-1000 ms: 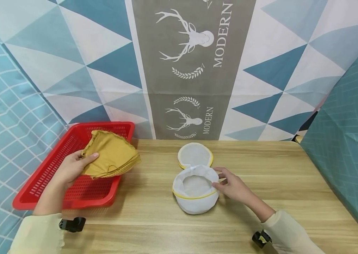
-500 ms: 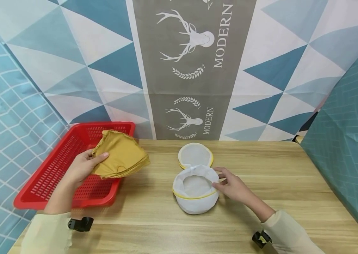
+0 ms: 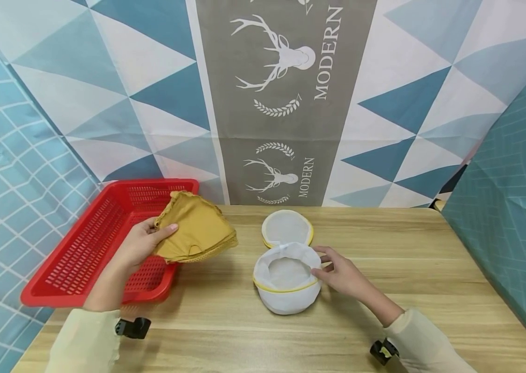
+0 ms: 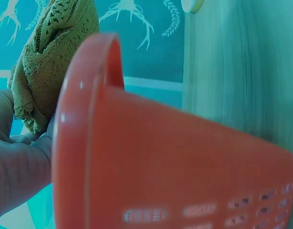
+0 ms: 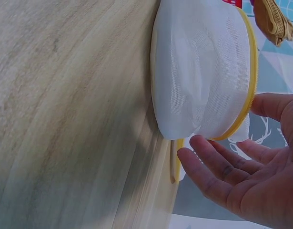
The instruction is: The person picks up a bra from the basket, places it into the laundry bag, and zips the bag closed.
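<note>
My left hand (image 3: 139, 246) pinches a folded mustard-yellow garment (image 3: 195, 228) with lace trim, thumb on top, above the basket's right rim and the table beside it. In the left wrist view the garment's lacy edge (image 4: 53, 62) shows beyond the basket rim. A round white mesh laundry bag (image 3: 288, 300) with a yellow zip sits on the table, its top unzipped and its round lid (image 3: 287, 228) folded back behind it. My right hand (image 3: 342, 272) holds the bag's right rim, thumb at the zip edge and fingers along the outer side (image 5: 203, 90).
A red perforated plastic basket (image 3: 76, 248) stands at the left of the wooden table (image 3: 384, 243). A patterned cloth backdrop (image 3: 277, 119) hangs behind the table, and blue sheets (image 3: 6, 171) hang at both sides.
My left hand has carried the yellow garment to the right, from over the basket to past its right rim, closer to the laundry bag. The right hand and bag have stayed put.
</note>
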A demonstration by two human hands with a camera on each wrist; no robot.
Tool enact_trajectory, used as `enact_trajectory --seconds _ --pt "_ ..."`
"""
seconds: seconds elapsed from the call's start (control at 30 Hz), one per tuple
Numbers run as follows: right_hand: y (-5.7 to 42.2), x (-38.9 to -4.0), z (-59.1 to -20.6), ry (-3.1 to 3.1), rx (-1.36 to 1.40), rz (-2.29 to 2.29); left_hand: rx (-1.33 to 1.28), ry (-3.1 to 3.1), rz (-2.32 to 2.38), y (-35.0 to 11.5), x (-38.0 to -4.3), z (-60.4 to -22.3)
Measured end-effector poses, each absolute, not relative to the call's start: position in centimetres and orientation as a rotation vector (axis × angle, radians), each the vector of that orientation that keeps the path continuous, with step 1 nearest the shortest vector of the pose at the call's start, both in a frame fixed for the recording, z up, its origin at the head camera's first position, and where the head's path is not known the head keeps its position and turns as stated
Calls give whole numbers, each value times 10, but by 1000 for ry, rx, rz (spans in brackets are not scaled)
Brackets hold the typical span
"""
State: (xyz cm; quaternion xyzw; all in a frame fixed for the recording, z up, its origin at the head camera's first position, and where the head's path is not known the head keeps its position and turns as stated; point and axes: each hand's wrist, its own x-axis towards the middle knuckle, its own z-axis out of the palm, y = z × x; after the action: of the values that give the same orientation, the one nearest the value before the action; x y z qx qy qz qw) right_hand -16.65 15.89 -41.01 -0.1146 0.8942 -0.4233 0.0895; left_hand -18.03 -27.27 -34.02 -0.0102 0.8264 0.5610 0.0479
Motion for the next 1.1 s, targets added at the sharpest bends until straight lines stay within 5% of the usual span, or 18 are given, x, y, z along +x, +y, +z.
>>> enact_trajectory --seconds 1.1 --pt "158 -166 -412 2666 -332 -1268 13 2531 1668 -221 -185 -353"
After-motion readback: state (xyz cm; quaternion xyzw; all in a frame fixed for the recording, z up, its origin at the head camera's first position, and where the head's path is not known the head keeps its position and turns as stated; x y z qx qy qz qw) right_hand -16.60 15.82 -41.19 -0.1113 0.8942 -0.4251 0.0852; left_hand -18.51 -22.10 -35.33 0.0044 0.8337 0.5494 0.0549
